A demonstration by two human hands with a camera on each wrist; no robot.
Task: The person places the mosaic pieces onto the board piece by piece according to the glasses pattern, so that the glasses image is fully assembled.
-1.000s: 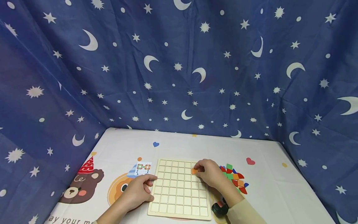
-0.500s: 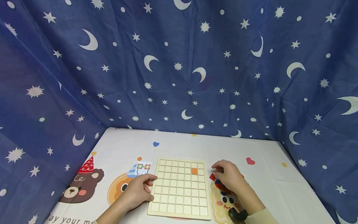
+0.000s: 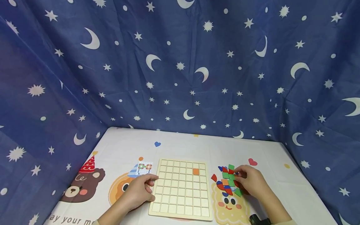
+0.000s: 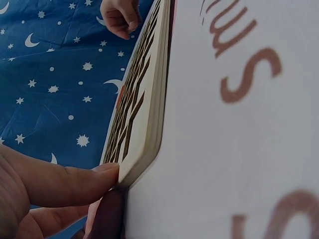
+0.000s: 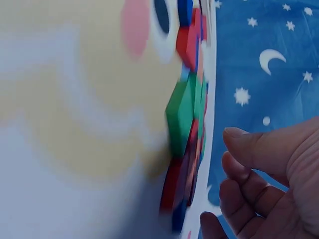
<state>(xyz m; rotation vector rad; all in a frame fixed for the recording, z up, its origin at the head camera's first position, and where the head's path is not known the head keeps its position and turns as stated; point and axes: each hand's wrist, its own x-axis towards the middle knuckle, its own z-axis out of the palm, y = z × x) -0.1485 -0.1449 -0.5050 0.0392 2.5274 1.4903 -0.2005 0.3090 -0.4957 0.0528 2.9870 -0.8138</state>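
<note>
A pale wooden grid board (image 3: 181, 189) lies on the table in the head view. One orange square tile (image 3: 196, 171) sits in a cell near its upper right. My left hand (image 3: 138, 191) rests against the board's left edge, thumb and index finger spread along it. In the left wrist view the straight thumb (image 4: 75, 183) touches the board's rim. My right hand (image 3: 252, 182) is at the right side of a heap of red, green, blue and orange tiles (image 3: 228, 182). Its fingers are loosely bent, and nothing shows between them in the right wrist view.
A small printed pattern card (image 3: 144, 168) lies beyond the left hand. A lone red piece (image 3: 214, 177) lies between board and heap. The white tablecloth (image 3: 180, 145) carries cartoon prints. Blue curtains (image 3: 168, 78) with moons and stars stand behind and at both sides.
My right hand has let go of the orange tile in its cell and moved right, past the heap. The red piece has come to lie left of the heap. The left hand stays put.
</note>
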